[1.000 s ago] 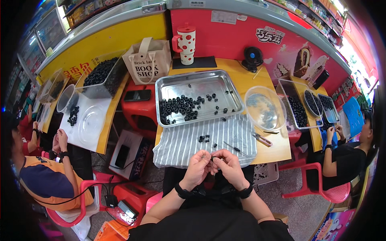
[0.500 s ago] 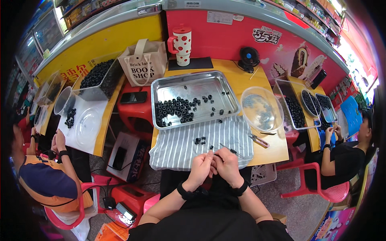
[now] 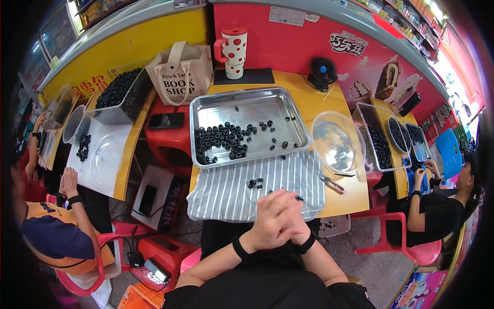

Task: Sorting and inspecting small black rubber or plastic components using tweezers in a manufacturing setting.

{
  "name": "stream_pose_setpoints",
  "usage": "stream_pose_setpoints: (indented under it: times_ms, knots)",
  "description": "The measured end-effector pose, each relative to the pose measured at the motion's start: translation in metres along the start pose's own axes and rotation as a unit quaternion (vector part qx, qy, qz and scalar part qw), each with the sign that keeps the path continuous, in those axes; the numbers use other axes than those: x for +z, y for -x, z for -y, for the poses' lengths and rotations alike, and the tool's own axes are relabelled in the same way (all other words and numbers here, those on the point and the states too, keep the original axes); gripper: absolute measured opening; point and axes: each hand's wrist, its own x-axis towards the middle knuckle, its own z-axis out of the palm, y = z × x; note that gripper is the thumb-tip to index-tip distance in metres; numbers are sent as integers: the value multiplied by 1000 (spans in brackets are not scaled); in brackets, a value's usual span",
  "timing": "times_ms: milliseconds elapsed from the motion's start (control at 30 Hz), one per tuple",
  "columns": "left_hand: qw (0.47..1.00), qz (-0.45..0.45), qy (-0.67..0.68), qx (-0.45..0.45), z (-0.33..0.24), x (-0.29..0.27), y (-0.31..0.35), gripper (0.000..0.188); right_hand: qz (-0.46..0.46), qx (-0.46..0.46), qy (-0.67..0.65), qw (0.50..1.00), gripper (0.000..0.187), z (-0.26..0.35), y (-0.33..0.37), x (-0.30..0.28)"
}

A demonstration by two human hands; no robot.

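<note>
My left hand (image 3: 272, 219) lies across my right hand (image 3: 300, 233) just over the near edge of a grey and white striped cloth (image 3: 226, 191). Its fingers are bent and pressed together, and what they close on is hidden. Most of the right hand's fingers are covered by the left. Small black parts (image 3: 255, 183) lie on the cloth beyond the hands, and another black piece (image 3: 299, 199) shows beside the fingertips. A metal tray (image 3: 257, 105) behind the cloth holds many black ring-shaped parts (image 3: 218, 138), gathered mostly at its left.
Right of the cloth are small snips (image 3: 334, 185) and a round clear tub (image 3: 315, 139). Behind stand a spotted tumbler (image 3: 234, 56), a canvas bag (image 3: 180, 72) and a black fan (image 3: 323, 72). People sit at tables on both sides, near bins of black parts (image 3: 121, 87).
My hands were side by side with fingertips pinched together; now the left has moved right, over the right one. The view has shifted slightly.
</note>
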Motion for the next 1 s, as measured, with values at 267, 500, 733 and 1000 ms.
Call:
stream_pose_setpoints:
  times_ms: [267,500,733,1000]
  knots:
    - [995,-47,75,50,37,37,31,31,48,172,-360,916,31,-9,5,9]
    - [992,-52,110,37,52,57,51,33,-94,193,-322,922,8,-33,16,24]
    - [994,-88,53,-26,26,7,14,44,-88,107,-54,989,5,0,-2,-7]
    - [989,-72,51,-115,15,-13,22,22,-122,191,-391,892,12,21,9,-26]
